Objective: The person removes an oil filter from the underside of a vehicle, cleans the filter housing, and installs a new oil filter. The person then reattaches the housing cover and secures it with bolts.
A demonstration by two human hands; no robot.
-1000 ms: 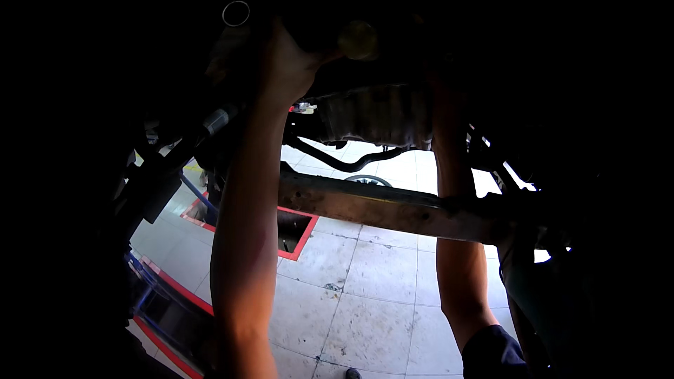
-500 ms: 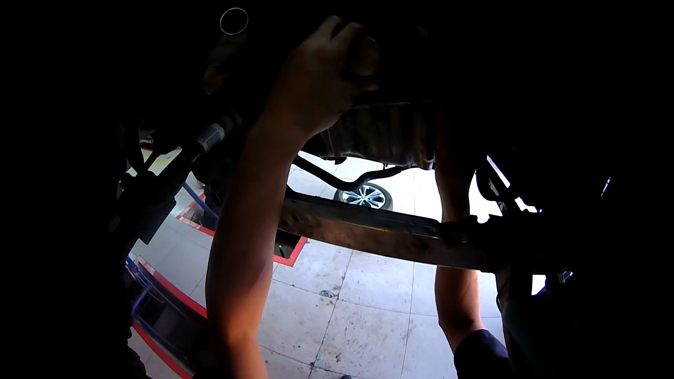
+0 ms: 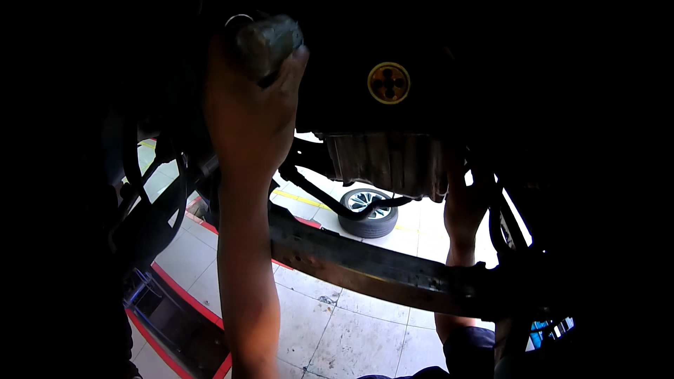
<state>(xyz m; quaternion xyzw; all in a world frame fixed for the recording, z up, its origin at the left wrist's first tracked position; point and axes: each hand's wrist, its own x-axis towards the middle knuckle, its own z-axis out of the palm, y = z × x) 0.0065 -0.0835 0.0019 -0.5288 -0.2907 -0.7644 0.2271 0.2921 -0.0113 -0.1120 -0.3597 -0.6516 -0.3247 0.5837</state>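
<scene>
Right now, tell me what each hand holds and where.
Left hand wraps a dark cylindrical part around its lower end. Right hand reaches up beside the ribbed pan; its grip cannot be told.

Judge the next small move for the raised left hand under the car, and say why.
Probably a further twist of the grey cylinder, with the grip kept firm. The left hand is wrapped around it overhead against the dark underside. The right hand reaches up beside the ribbed metal pan, its fingers hidden.
</scene>
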